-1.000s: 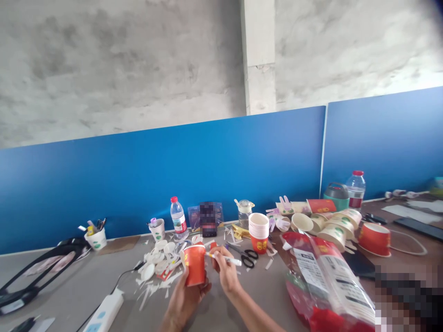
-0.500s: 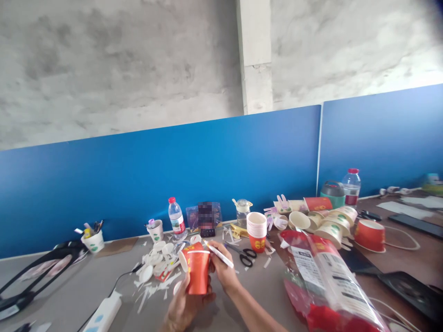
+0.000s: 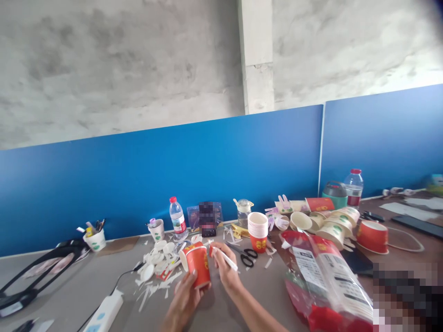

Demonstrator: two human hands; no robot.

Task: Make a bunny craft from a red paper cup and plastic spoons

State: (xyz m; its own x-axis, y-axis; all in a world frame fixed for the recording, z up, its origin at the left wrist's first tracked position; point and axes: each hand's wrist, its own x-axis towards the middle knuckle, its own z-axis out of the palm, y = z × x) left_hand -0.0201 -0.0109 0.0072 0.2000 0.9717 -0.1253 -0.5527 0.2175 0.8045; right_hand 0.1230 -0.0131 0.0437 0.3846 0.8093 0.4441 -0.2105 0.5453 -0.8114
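A red paper cup [image 3: 199, 267] with gold print is in my left hand [image 3: 188, 291], whose fingers wrap round its lower part. It leans slightly. Behind it, on its left, a second cup [image 3: 184, 259] shows a pale side and a red part; I cannot tell whether the two are joined. My right hand [image 3: 225, 267] is closed round a white marker [image 3: 226, 258], its red end close to the cup's right side with a small gap. Just left of the hands lies a pile of white paper scraps and cut cup pieces [image 3: 159, 259].
Black scissors [image 3: 248, 259] and a stack of red cups [image 3: 258, 233] stand right of my hands. Farther right are a red plastic bag [image 3: 304, 272] and several loose cups [image 3: 330, 230]. A water bottle [image 3: 177, 221] stands behind; a power strip [image 3: 104, 313] lies front left.
The cup has tilted and turned in my left hand, so gold print now shows on its right side. My right hand has moved the marker slightly away from the cup's rim.
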